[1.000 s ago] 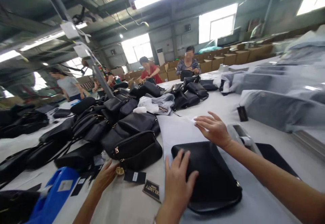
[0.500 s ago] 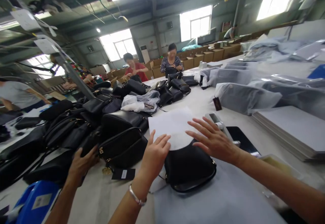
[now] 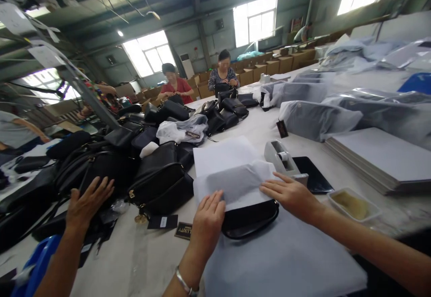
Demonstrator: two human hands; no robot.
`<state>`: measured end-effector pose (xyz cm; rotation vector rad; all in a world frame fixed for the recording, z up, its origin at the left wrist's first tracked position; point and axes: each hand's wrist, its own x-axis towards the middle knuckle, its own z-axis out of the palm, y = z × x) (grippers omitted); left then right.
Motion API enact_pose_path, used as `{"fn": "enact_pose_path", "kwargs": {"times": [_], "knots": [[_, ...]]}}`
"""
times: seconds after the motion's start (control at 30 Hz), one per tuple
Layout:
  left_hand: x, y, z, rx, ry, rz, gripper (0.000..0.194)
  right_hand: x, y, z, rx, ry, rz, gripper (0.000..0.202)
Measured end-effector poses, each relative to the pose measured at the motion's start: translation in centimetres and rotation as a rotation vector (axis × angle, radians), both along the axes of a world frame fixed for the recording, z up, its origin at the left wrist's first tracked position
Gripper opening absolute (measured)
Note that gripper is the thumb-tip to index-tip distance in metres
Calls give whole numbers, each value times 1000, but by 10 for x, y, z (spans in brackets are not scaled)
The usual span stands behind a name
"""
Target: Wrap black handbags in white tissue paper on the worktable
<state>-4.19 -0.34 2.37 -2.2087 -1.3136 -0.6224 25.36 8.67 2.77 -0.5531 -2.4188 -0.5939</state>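
Observation:
A black handbag [image 3: 251, 220] lies before me, its upper part covered by a sheet of white tissue paper [image 3: 232, 184]. My left hand [image 3: 208, 220], with a silver bangle at the wrist, rests its outstretched fingers on the paper's lower left edge. On the other side, my right hand [image 3: 289, 196] lays its extended fingers on the paper's right edge. Both hands are open. Under the bag spreads a larger pale sheet [image 3: 286, 261]. To the left stands another black bag [image 3: 164, 189] with a black hang tag [image 3: 162, 222] beside it.
A co-worker's hand [image 3: 89, 202] reaches over black bags at left, near a blue object [image 3: 40, 261]. On the right are a tape dispenser [image 3: 284, 160], a dark tablet-like slab [image 3: 311, 175], a shallow tray [image 3: 353, 203] and stacked boards [image 3: 380, 157]. Wrapped bags [image 3: 316, 117] stand behind.
The tissue paper now covers more of the handbag, and my hands have moved down with its near edge. The co-worker's hand has shifted left, and a second tag shows beside my left hand.

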Motion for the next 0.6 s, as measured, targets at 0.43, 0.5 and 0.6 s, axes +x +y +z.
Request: {"fn": "enact_pose_path", "kwargs": {"times": [0.43,0.5,0.6], "knots": [[-8,-10,-7,53,-87,-59,19,12,2,-35,-113,304,-214,68],[-8,-8,-4,53,-117,-53,16,13,13,-24,-104,245,-200,66],[-6,-6,-2,48,-123,-51,16,23,27,-7,-56,128,-157,51]]}}
